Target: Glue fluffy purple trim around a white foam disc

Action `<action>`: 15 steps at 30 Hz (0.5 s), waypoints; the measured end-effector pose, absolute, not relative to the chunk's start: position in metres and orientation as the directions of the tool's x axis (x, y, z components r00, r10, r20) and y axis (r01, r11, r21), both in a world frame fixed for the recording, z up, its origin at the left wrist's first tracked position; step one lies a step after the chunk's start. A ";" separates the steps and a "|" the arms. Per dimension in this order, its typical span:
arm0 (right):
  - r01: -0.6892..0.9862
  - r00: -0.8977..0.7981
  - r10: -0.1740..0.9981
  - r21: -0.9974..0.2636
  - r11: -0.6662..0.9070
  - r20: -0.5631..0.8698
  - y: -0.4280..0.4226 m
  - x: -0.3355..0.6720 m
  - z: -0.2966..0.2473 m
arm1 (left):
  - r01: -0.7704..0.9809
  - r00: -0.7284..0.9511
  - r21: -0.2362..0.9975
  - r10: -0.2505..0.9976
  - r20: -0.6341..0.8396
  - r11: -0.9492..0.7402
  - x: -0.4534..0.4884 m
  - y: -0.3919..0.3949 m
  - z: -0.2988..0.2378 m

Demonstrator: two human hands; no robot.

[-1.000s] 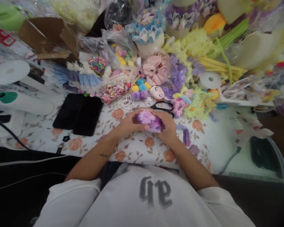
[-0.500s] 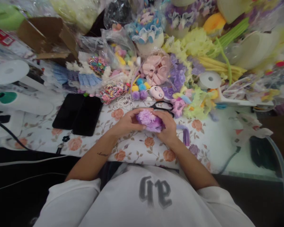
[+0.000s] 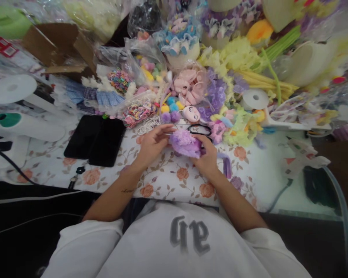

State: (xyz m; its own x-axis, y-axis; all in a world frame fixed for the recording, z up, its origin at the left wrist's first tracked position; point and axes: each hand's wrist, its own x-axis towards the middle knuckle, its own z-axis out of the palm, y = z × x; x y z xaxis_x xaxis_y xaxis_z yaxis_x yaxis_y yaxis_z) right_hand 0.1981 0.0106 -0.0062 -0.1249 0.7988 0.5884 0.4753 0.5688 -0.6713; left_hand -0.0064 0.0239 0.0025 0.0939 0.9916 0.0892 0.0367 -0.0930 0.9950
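Observation:
A fluffy purple piece [image 3: 185, 143], soft and rounded like a plush part, is held above the flowered cloth in front of me. My right hand [image 3: 205, 156] grips its right side between thumb and fingers. My left hand [image 3: 155, 144] is just left of it, fingers stretched out and apart; whether a fingertip touches the piece I cannot tell. Black-handled scissors [image 3: 200, 129] lie right behind the piece. Beyond them is a pale doll face [image 3: 191, 114] beside several pompoms [image 3: 171, 108]. A purple fuzzy strip [image 3: 226, 165] is bent on the cloth right of my right hand.
Two dark phones [image 3: 95, 139] lie to the left, near a white device with a green top [image 3: 8, 119]. Bags, trims and a cardboard box [image 3: 58, 46] crowd the back. A white ribbon roll [image 3: 255, 99] and a glue gun [image 3: 304, 156] are at the right.
My left hand has let go of the purple piece and moved slightly left, its fingers spreading. My right hand keeps the piece, which is turned a little and shows more of its side.

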 end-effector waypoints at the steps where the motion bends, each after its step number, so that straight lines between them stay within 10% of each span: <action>1: 0.465 -0.102 0.817 -0.699 0.543 0.568 0.011 0.198 -0.006 | 0.118 -0.036 0.980 0.986 0.165 -0.160 -0.008 0.022 0.002; 3: 0.439 -0.067 0.847 -0.747 0.499 0.527 0.011 0.198 -0.006 | 0.286 -0.201 0.895 0.892 0.404 -0.341 -0.010 0.017 0.001; 6: 0.427 -0.040 0.867 -0.776 0.464 0.496 0.011 0.197 -0.007 | 0.510 -0.011 0.480 0.553 0.833 -0.714 -0.004 0.005 0.006; 9: 0.416 -0.035 0.860 -0.775 0.476 0.510 0.010 0.196 -0.006 | 0.441 0.447 0.124 0.338 0.828 -0.889 0.011 -0.002 0.015; 15: 0.433 0.014 0.855 -0.774 0.462 0.519 0.011 0.196 -0.005 | 0.517 0.494 0.139 0.427 0.757 -0.844 0.021 0.001 0.019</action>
State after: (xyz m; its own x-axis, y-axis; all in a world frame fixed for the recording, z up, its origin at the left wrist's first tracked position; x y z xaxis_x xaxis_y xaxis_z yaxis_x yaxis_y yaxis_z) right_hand 0.1957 0.0110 -0.0050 0.0141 0.8548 0.5188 0.4331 0.4624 -0.7737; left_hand 0.0213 0.0009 0.0187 0.4940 0.4272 0.7573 0.5172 -0.8445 0.1389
